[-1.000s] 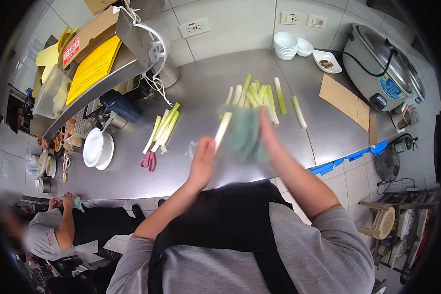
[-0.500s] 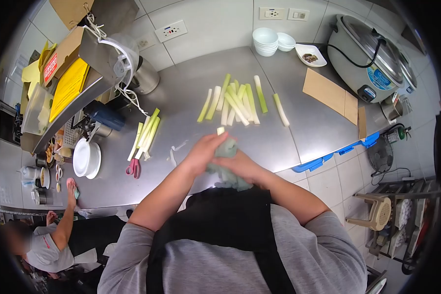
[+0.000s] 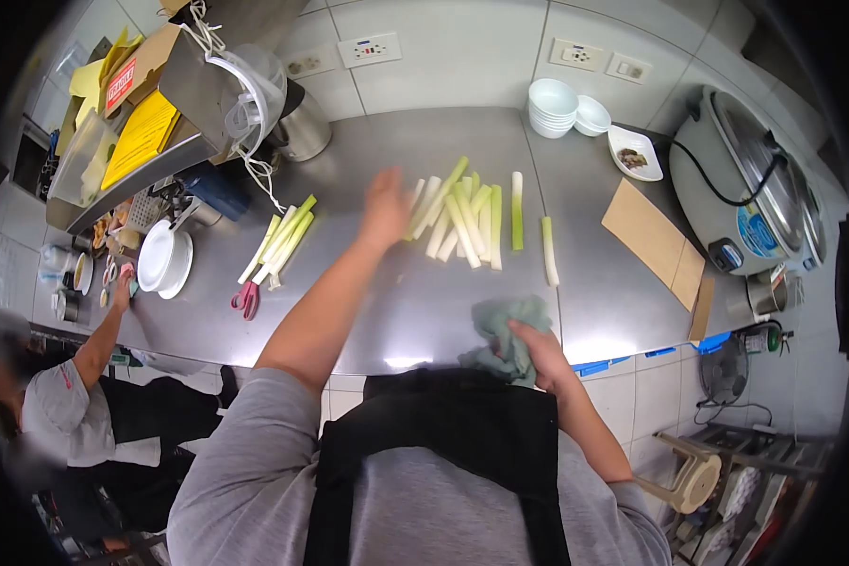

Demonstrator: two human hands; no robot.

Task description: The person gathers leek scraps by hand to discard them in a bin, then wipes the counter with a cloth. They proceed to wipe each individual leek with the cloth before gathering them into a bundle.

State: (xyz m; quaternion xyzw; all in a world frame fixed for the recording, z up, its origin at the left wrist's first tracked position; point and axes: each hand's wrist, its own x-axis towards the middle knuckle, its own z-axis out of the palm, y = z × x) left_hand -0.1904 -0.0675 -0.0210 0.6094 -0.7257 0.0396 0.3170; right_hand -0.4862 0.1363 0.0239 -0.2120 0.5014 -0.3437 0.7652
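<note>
My left hand (image 3: 385, 203) reaches over the counter to the left end of a loose pile of cut leek stalks (image 3: 462, 222), blurred by motion, so I cannot tell whether its fingers hold one. A crumpled grey-green cloth (image 3: 507, 330) is gripped in my right hand (image 3: 536, 351), close over the counter's front edge. The stalks are white at one end and green at the other. Two of them, a leek stalk (image 3: 517, 212) and another leek stalk (image 3: 549, 253), lie apart on the right. A smaller bunch of leeks (image 3: 278, 243) rests farther left, with pink-handled scissors (image 3: 245, 300) beside it.
On the steel counter (image 3: 424, 311) stand stacked bowls (image 3: 552, 108), a dish with dark bits (image 3: 635, 156), flat cardboard (image 3: 653, 241) and a large rice cooker (image 3: 745, 198). White containers (image 3: 165, 259) stand left. A co-worker (image 3: 85, 406) is wiping with a cloth at far left.
My hands have parted: the left moved forward and left to the stalks, the right drew the cloth rightward. The leek piece between them is no longer seen there, nor are the white scraps on the counter.
</note>
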